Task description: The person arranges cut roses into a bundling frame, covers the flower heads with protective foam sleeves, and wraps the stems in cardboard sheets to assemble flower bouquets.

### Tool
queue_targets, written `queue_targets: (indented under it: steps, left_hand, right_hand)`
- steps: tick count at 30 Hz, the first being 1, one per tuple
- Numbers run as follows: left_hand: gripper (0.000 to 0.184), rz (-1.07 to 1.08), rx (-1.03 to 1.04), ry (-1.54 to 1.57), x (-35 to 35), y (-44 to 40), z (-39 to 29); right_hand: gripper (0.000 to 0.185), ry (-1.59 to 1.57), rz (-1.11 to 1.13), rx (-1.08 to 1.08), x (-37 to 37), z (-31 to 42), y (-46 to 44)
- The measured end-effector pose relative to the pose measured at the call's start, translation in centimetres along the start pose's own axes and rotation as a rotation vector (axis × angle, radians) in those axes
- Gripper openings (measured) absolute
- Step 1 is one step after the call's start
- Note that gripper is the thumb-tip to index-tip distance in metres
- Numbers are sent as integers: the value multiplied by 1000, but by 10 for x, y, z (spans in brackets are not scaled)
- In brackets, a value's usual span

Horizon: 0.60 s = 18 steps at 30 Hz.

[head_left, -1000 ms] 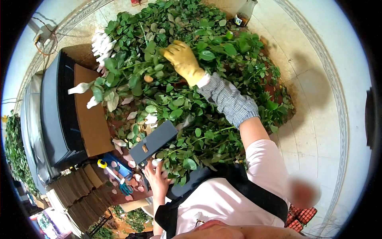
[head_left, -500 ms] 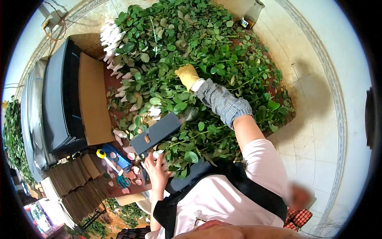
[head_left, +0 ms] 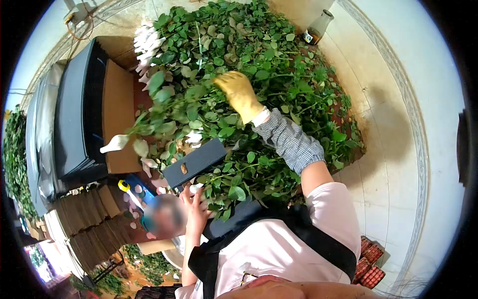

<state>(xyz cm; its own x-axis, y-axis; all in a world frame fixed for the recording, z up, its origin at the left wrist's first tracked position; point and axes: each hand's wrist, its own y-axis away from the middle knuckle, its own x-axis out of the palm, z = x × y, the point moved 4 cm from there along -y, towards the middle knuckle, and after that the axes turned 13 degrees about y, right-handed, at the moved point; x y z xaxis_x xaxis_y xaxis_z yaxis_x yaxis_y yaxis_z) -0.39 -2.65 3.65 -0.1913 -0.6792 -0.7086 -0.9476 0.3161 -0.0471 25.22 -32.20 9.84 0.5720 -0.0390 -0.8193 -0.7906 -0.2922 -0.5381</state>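
My right hand (head_left: 238,94), in a yellow glove, is closed round a leafy rose stem (head_left: 191,102). Its white-sleeved bud (head_left: 115,143) points left, above the heap. Beneath lies a large pile of green rose stems (head_left: 279,65), with white-sleeved buds (head_left: 147,46) at its left edge. My bare left hand (head_left: 195,209) is low in front of my body, its fingers round pale rose heads whose leaves (head_left: 231,192) spread right. Just above that hand lies a dark grey box-like strip (head_left: 195,163) with a small brown piece on it.
Black sheets (head_left: 74,114) and a brown cardboard panel (head_left: 119,119) stand at the left. Below them are stacked cardboard pieces (head_left: 84,219), a blue tray (head_left: 137,188) and a yellow-ended tool (head_left: 124,186). A glass bottle (head_left: 318,27) stands at the upper right. Red patterned objects (head_left: 368,264) lie lower right.
My right hand dipped lower into the pile without the earlier stem, then rose with a stem whose bud now shows at the left. My left hand has barely moved.
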Motion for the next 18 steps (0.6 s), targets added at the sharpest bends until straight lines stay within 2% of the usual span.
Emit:
queue_targets:
  steps: [1,2,4,5,7,8,10,14,16,18]
  left_hand:
    - [75,33,-46,54,2,2,5]
    - [77,71,-89,111,5,3,11]
    - [77,24,-50,72,7,3,12]
    - [79,18,-39,100,5,2,9]
    - [79,11,-26,95,4,3,9]
    - [79,5,-10,87,4,3,10]
    - [79,-16,-20,94,3,2,10]
    - [77,-26,8,108,8,3,13]
    - [75,-33,20,125,7,2,13]
    - [76,-40,43,99,6,1,11]
  right_hand:
    - [35,-14,-47,32,0,-5,13]
    - [28,-64,31,-17,-8,-14,12]
    - [22,97,150,-36,23,-34,32]
    - [19,-11,279,183,62,-64,50]
    - [19,93,289,309,67,-112,78]
    - [19,305,164,215,44,-132,82]
    - [23,219,-79,429,9,-163,97]
    - [39,243,-19,277,-76,-156,85]
    - [39,172,101,360,-88,-151,88]
    - [34,-78,119,399,-65,-147,106]
